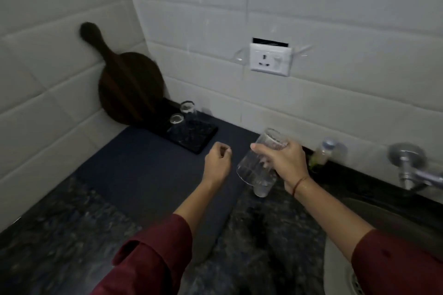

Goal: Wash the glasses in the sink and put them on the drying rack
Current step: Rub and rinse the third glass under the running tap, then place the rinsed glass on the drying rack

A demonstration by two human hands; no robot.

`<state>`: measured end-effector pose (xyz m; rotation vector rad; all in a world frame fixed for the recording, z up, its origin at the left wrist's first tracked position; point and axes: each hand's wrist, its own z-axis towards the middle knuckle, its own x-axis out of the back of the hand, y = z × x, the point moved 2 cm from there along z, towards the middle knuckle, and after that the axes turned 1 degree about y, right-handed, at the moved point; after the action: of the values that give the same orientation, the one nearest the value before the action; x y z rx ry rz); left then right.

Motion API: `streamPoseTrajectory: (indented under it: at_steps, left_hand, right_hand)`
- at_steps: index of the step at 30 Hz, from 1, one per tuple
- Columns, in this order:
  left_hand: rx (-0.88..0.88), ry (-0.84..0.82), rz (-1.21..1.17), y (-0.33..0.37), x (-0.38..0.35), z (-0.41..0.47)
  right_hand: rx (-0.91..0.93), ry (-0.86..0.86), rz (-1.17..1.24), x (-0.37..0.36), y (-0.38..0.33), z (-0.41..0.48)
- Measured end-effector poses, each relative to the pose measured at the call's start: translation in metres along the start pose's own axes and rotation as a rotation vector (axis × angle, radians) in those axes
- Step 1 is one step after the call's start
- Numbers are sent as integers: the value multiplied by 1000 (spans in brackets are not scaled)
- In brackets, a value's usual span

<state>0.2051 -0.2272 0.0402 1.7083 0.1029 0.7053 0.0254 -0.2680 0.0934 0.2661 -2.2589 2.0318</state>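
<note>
The right hand [285, 163] holds one clear glass [251, 172] from above, with the fingers and thumb curled around its side. The glass is tilted, one end up toward the wall and the other end down toward the person, and I cannot tell for sure which end is the mouth. It is in the air over the stone countertop [60, 235], just left of the sink [335, 261], and it touches nothing except the hand. The left hand [218, 160] is beside it, over a dark mat [143, 163] that lies on the counter; its fingers are loosely curled and it holds nothing. The two hands are near each other but not touching. Farther back, in the corner, the black drying rack [191, 136] sits on the mat, well apart from the held glass, and two other glasses [176, 119] stand on its far part, close together. A round wooden board [129, 88] leans on the tiled wall behind the rack. On the right there is a small bottle [321, 155] by the wall and a metal tap [407, 167]
</note>
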Motion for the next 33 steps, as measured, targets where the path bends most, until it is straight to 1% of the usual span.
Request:
streamPoseTrajectory:
  at_steps: [4,7,10,14,18,21,25,33]
  left_hand:
    - [78,118,41,-41,55,48]
    - [80,161,132,-71,79,80]
    - [114,150,242,-97,91,107]
    - [152,80,272,-125,92,129]
    - [152,44,270,-143,90,145]
    - [151,32,258,-152,90,153]
    - [116,38,308,-158,89,157]
    - [101,33,335,-157,84,161]
  right_hand:
    - [51,16,27,-85,-12,48]
    - [112,48,-4,-138,-18,85]
    - [203,38,-157,-184,-17,120]
    - [236,-40,-281,-226,-5,156]
    - [279,-74,-355,-251,14,186]
    - [244,-80,-372,-260,26,199]
    - [227,-131,-359,-270,31,206]
    - [246,-108,-406,-281,33,205]
